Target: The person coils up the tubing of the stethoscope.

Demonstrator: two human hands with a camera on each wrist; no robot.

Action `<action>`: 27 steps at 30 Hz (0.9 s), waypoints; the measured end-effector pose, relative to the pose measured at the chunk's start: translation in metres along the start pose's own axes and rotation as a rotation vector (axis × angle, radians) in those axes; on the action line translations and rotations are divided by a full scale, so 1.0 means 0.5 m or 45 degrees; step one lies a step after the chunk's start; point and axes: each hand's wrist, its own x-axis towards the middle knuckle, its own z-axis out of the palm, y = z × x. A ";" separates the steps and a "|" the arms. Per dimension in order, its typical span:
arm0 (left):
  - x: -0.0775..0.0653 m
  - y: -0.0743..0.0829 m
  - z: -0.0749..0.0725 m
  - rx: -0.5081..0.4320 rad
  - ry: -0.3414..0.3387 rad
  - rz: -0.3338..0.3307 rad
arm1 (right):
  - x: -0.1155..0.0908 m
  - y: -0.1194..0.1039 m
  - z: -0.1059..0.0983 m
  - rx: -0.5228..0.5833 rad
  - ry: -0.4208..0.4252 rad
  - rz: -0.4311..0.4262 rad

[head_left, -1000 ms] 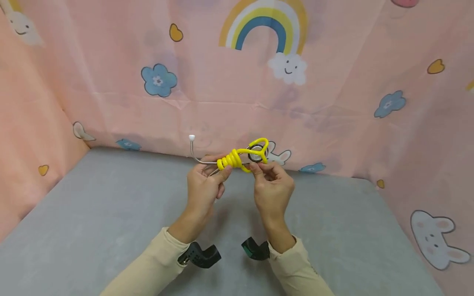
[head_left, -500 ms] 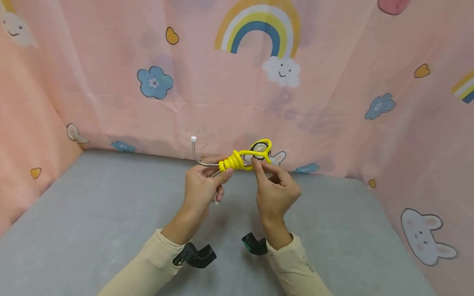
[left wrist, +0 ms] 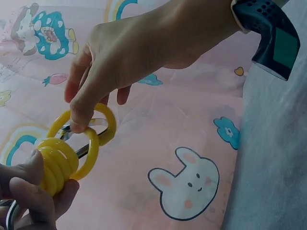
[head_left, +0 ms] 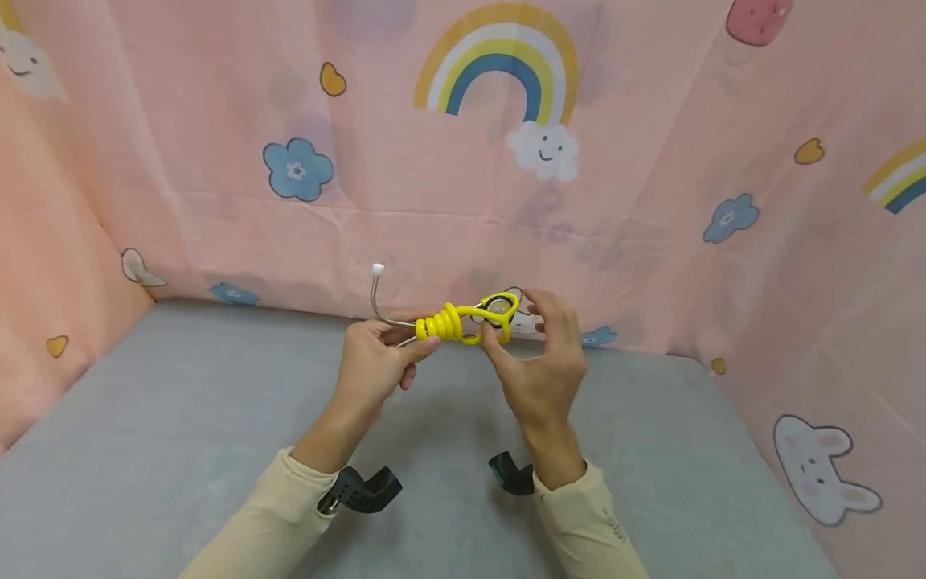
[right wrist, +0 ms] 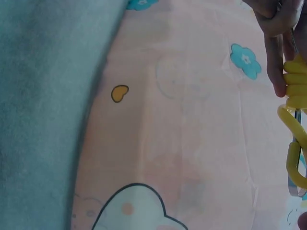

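Note:
A stethoscope [head_left: 440, 323] with yellow tubing hangs above the table, its tubing coiled several times around the metal ear tubes. One white ear tip [head_left: 378, 269] points up at the left end. My left hand [head_left: 369, 362] grips the ear tubes and the coil's left end. The round chest piece [head_left: 499, 306] sits within the tubing loops at the right end. My right hand [head_left: 542, 370] is there with its thumb against the loop and its forefinger spread away from it. In the left wrist view, the right thumb touches the yellow loop [left wrist: 91, 153].
A grey-covered table [head_left: 448, 498] lies beneath both hands. Behind it hangs a pink printed curtain [head_left: 434, 177], which also closes in the left and right sides. Black wrist devices [head_left: 369, 489] stick out from both sleeves.
My right hand has gone from pinching near the chest piece to spreading its thumb and forefinger. My left hand has shifted slightly left and down with the stethoscope. The head view has also moved.

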 end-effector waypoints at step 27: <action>0.050 -0.040 -0.057 0.945 0.019 0.980 | 0.000 0.013 -0.004 -0.080 -0.256 0.040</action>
